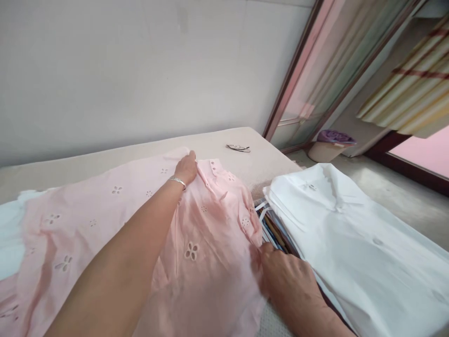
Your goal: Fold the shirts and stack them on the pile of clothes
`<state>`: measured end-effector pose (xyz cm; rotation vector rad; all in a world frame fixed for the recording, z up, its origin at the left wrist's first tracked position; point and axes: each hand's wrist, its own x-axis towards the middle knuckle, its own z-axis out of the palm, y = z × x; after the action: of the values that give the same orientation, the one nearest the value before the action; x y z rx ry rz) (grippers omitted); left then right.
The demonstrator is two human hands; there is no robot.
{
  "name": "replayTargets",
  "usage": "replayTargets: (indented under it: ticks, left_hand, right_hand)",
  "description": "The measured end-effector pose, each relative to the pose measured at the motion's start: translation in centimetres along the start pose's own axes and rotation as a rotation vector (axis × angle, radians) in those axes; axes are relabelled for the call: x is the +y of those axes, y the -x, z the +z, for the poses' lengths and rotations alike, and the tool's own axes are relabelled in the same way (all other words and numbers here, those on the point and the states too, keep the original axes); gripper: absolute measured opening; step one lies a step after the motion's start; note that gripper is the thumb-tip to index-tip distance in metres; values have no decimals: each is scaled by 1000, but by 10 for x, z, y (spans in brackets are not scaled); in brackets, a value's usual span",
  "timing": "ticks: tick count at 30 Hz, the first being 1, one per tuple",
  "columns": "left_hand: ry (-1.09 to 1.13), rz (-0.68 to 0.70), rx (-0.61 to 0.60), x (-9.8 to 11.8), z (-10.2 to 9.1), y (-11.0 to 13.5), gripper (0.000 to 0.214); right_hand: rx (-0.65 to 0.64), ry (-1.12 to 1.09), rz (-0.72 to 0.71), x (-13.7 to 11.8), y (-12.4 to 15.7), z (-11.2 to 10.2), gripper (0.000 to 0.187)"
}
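A pink shirt with cut-out flower eyelets lies spread over the bed. My left hand, with a silver bracelet at the wrist, pinches its far edge just left of the buttoned collar band. At the shirt's right side my right hand is closed on the edge of the cloth near the sleeve; the fingertips are partly hidden. Close to that hand, a folded white shirt rests on a stack of folded clothes.
Eyeglasses lie on the beige bed cover near the wall. A pale cloth shows at the left edge. On the floor beyond the bed stands a bin with a purple liner. A striped curtain hangs at right.
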<state>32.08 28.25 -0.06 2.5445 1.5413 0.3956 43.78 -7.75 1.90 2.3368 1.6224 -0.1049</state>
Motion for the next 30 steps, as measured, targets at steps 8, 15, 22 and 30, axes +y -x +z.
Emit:
replayTargets:
  ticks: [8, 15, 22, 30]
  left_hand:
    - [-8, 86, 11, -41, 9, 60, 61]
    - [-58, -33, 76, -48, -40, 136, 65]
    - [-294, -375, -56, -169, -50, 231, 71]
    - [-243, -419, -113, -173, -89, 236, 58]
  right_hand:
    - [160, 66, 1, -13, 6, 0, 17]
    - [558, -249, -577, -66, 28, 18, 54]
    - [292, -394, -507, -69, 19, 54, 75]
    - [252, -373, -491, -70, 22, 44, 70]
